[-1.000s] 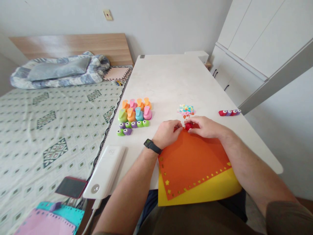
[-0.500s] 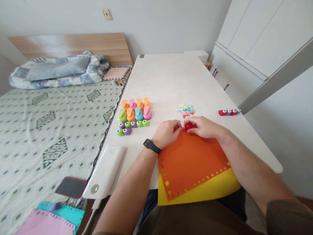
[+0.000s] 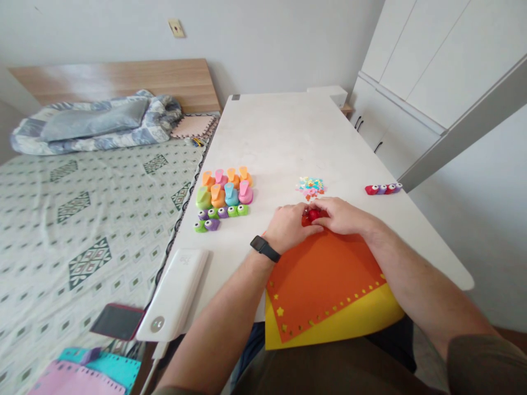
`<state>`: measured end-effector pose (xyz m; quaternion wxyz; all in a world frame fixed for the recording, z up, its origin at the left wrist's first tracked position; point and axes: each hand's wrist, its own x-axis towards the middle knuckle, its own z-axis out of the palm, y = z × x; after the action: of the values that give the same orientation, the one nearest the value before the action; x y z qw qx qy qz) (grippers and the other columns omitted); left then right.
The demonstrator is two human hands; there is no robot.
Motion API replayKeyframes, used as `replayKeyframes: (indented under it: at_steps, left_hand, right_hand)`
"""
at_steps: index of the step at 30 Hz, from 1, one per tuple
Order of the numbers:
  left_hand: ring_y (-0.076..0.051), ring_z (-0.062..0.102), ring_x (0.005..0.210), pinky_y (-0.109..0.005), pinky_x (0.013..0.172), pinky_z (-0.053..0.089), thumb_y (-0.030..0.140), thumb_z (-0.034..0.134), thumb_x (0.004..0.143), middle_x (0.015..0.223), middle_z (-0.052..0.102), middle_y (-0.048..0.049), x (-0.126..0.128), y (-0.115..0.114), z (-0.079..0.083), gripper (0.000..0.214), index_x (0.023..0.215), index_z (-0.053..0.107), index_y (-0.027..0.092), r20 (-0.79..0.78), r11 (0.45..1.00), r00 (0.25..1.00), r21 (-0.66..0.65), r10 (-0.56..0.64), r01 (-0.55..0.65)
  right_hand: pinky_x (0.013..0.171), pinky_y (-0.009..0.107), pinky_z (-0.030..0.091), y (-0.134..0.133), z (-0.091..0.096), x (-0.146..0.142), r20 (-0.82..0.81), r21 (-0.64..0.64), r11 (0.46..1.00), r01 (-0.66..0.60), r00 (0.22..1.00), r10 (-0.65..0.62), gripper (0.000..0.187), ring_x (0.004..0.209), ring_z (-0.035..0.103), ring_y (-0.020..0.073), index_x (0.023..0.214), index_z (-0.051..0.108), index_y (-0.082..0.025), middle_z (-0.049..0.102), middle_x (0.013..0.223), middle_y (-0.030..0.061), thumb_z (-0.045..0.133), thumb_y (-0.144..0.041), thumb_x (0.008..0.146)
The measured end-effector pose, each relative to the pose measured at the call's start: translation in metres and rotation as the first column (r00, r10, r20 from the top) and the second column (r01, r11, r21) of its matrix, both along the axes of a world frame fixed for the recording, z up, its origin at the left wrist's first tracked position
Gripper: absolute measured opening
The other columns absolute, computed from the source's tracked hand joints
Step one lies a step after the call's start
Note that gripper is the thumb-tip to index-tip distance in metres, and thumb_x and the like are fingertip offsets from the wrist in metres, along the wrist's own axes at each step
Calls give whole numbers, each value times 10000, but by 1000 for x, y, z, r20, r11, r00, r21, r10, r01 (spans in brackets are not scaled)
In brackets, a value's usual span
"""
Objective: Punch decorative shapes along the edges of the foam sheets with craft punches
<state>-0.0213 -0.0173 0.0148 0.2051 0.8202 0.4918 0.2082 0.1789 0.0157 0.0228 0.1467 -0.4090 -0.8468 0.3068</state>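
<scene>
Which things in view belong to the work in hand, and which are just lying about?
Likely in the work:
Red punch, in the right hand
Orange sheet, holes along edges
Yellow sheet beneath it
Paper cut-outs
Left-side punches
Right-side punches

Apparently just lying about:
White device with cable
Dark-screened device
Bundled bedding
</scene>
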Motion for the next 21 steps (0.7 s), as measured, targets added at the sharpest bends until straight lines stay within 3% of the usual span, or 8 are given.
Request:
replayKeyframes:
  at_steps: [8, 21]
  left_hand:
    - [-262, 716, 952, -345, 838, 543, 520, 742, 809, 1009, 755, -95, 3, 0, 3, 441, 1089, 652, 190, -24, 996, 999, -77, 42, -44]
    - [-247, 706, 910, -342, 825, 520, 521, 672, 877, 978, 745, -92, 3, 2, -7, 413, 1101, 650, 174, -1, 1000, 1000, -12, -21, 21]
  right_hand:
    - [744, 299, 428, 0, -6, 0, -13, 50, 999, -19, 1000, 19, 116, 810, 580, 185, 895, 635, -188, 662, 892, 43, 685, -148, 798]
    - [712, 293, 404, 2, -12, -1, -27, 89, 995, -35, 999, 37, 113, 765, 543, 174, 866, 616, -190, 642, 838, 23, 698, -147, 801]
